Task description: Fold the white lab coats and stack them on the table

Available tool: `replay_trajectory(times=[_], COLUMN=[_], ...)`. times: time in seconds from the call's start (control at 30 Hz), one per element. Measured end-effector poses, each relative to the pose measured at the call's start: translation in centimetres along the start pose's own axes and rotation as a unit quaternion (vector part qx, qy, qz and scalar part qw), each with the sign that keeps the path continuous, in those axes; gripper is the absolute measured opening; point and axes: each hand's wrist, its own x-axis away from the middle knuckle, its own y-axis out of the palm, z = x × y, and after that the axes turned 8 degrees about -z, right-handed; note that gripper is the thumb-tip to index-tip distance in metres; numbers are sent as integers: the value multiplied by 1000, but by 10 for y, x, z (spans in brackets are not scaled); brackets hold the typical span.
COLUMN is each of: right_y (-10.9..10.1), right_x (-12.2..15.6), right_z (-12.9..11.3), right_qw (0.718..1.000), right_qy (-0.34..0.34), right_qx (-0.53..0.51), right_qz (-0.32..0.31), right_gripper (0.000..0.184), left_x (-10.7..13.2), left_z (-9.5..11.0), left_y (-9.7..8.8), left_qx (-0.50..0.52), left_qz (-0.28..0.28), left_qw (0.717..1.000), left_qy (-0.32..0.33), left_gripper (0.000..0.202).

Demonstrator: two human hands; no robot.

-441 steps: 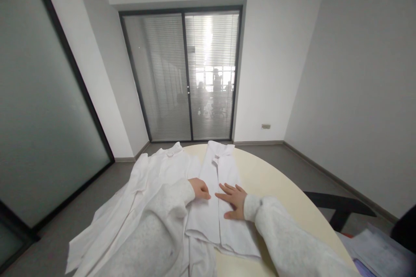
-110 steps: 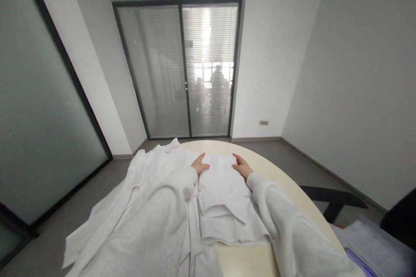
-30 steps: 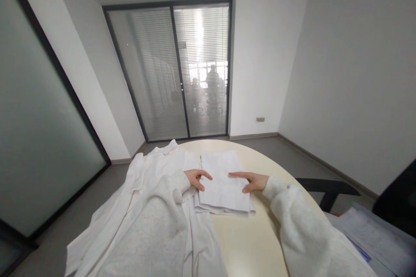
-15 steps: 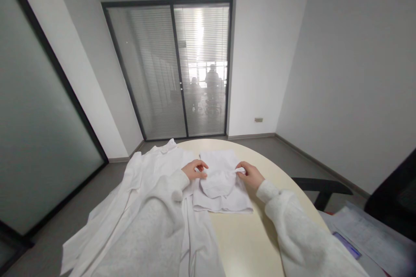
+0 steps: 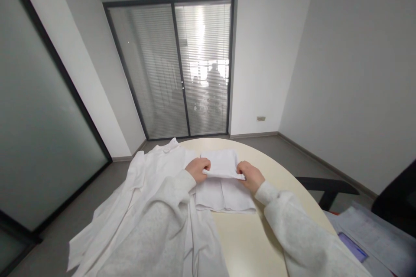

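Observation:
A white garment (image 5: 225,197), folded into a rough rectangle, lies near the middle of the round table; I cannot tell which part of it shows. My left hand (image 5: 198,169) pinches the left end of a folded edge. At the right end of that same edge, my right hand (image 5: 250,175) has its fingers closed on the cloth. The edge is pulled straight between both hands, slightly raised over the lower layer. Left of it, partly under my left sleeve, a white shirt (image 5: 156,162) with a collar is spread out and hangs over the table's side.
The cream round table (image 5: 240,242) has a curved far edge. To the right stand a black chair armrest (image 5: 326,185) and papers (image 5: 378,229) with a purple-screened device (image 5: 352,246). Beyond are glass doors with blinds (image 5: 169,69), with blurred figures behind.
My left hand, open beside the cloth before, now grips its edge. The drooping, rounded flap has become a straight, taut fold. My right hand keeps its hold.

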Motion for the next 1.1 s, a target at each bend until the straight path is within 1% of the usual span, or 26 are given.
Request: replay_trajectory(times=[0.1, 0.2, 0.27, 0.33, 0.37, 0.4, 0.43, 0.5, 0.53, 0.57, 0.6, 0.67, 0.73, 0.77, 0.8, 0.83, 0.9, 0.97, 1.0, 1.03, 1.07, 1.1], right_y=[-11, -13, -11, -10, -12, -16, -21, -31, -35, -36, -35, -29, -23, -23, -25, -29, -36, -35, -28, -17, -3, 13], right_x=[7, 15, 19, 21, 21, 21, 21, 22, 22, 23, 24, 26, 26, 25, 24, 22, 18, 14, 13, 13, 14, 16], right_z=[-9, -15, -17, -17, -17, -16, -16, -15, -16, -16, -17, -18, -18, -18, -19, -20, -25, -34, -40, -45, -49, -53], right_qw=[996, 989, 981, 966, 957, 950, 949, 957, 960, 959, 952, 928, 909, 908, 915, 928, 961, 985, 991, 993, 994, 992], right_qy=[-33, -37, -25, -8, 1, 7, 9, 9, 10, 14, 24, 56, 75, 75, 68, 60, 55, 47, 35, 15, -8, -22], right_qx=[20, 30, 23, -19, -48, -75, -96, -114, -118, -124, -133, -143, -139, -131, -116, -95, -32, 18, 27, 24, 15, 15], right_qz=[-76, -140, -188, -257, -286, -302, -302, -265, -252, -255, -275, -339, -385, -391, -381, -356, -268, -164, -128, -112, -111, -124], right_gripper=[17, 20, 20, 17, 15, 13, 12, 12, 14, 16, 18, 22, 24, 25, 27, 28, 34, 41, 46, 54, 66, 77], left_x=[1, 1, 1, -1, -1, -1, -2, -1, -1, 0, 0, -1, -2, -2, -2, -2, 0, 2, 3, 3, 3, 3], left_z=[6, 12, 14, 14, 14, 13, 12, 11, 10, 10, 10, 11, 13, 15, 17, 19, 24, 29, 31, 31, 31, 29], left_y=[3, 13, 18, 18, 16, 12, 8, -1, -3, -4, -3, 6, 17, 22, 26, 27, 24, 16, 12, 8, 5, 3], left_qx=[-13, -3, 28, 76, 99, 120, 140, 177, 196, 213, 221, 200, 160, 142, 131, 125, 112, 97, 93, 95, 111, 138], left_qz=[-113, -204, -270, -334, -354, -361, -358, -343, -346, -360, -382, -432, -460, -463, -464, -463, -460, -466, -468, -469, -468, -458], left_qw=[993, 979, 962, 939, 929, 924, 922, 922, 917, 908, 897, 879, 871, 871, 871, 872, 874, 872, 871, 871, 870, 872], left_qy=[17, -5, -21, -34, -40, -42, -41, -30, -22, -17, -17, -33, -63, -79, -91, -100, -110, -114, -114, -113, -108, -102], left_gripper=[16, 17, 21, 26, 28, 30, 30, 30, 30, 31, 33, 37, 39, 40, 40, 40, 42, 46, 47, 48, 48, 48])
